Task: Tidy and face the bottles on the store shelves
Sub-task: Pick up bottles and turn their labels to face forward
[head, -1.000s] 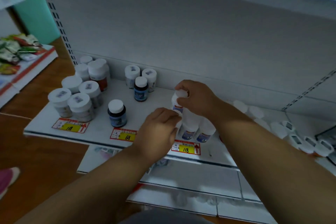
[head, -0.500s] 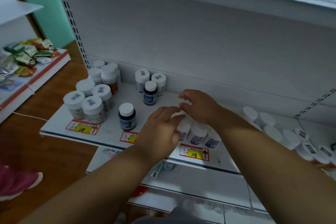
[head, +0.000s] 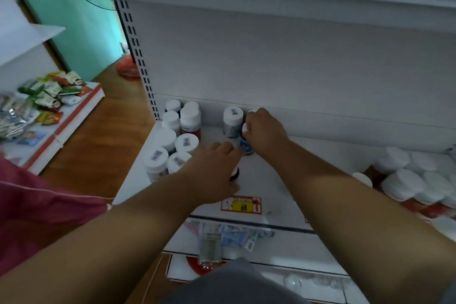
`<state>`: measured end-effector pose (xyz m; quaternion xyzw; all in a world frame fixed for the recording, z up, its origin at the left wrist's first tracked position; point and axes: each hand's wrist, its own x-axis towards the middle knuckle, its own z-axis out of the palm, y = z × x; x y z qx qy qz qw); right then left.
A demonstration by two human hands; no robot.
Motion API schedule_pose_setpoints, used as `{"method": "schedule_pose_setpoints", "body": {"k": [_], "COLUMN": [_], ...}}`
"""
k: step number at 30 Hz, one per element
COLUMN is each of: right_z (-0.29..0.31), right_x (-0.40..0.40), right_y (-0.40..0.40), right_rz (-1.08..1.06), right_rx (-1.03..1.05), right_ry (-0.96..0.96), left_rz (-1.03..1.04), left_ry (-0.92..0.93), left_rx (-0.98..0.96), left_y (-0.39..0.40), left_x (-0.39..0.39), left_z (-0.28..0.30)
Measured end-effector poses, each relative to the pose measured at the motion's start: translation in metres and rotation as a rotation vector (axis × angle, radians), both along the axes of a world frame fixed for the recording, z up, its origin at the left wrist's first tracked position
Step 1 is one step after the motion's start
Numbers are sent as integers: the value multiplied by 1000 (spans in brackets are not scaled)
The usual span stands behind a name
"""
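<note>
Standing upright on the white shelf (head: 271, 180), its long axis vertical and its white cap uppermost, a small dark bottle (head: 246, 145) with a blue label sits toward the back, just in front of a taller white-capped bottle (head: 232, 121) by the rear panel. The right hand (head: 265, 132) comes over it from the right, fingers (head: 249, 128) curled and pinching the cap. The left hand (head: 214, 175) lies lower and nearer the shelf's front edge, curled round a second dark bottle (head: 235, 173), of which only a sliver shows past the knuckles; how its fingers sit on that bottle cannot be told. Bare shelf opens to the right of both hands, running to a crowd of white-capped, red-labelled bottles (head: 407, 180) at the far right. To the left stands a tight cluster of white-capped bottles (head: 172, 148) reaching the shelf's left edge beside the slotted upright (head: 138, 57). A red and yellow price tag (head: 243, 205) marked 68 lies at the front lip. Label print on the bottles is too blurred to read.
</note>
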<state>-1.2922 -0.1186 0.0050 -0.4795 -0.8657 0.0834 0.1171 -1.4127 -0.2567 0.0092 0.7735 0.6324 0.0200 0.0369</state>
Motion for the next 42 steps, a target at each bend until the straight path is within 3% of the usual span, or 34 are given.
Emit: {"method": "schedule_pose_setpoints", "body": {"k": [6, 12, 20, 24, 28, 33, 38, 40, 42], "right_z": [20, 5, -3, 2, 17, 8, -6, 2, 19], "right_x": [26, 37, 30, 34, 23, 2, -1, 5, 15], "right_y": [-42, -97, -98, -92, -46, 25, 30, 26, 17], "right_rz": [-47, 1, 32, 37, -83, -54, -120, -163, -223], "right_rx": [-68, -150, -44, -116, -84, -173, -1, -23, -77], "right_ry": [122, 57, 46, 138, 273, 3, -65, 17, 228], "left_rz": [-87, -128, -130, -134, -96, 14, 61, 82, 120], "left_ry": [36, 14, 34, 99, 10, -97, -195, -248, -330], "left_rx": [-130, -81, -49, -11, 11, -32, 16, 41, 101], "left_y": [9, 11, 10, 11, 15, 18, 24, 26, 27], "left_x": [-4, -12, -12, -14, -18, -17, -18, -20, -22], "left_z": [-12, -14, -12, -9, -1, 17, 22, 21, 22]}}
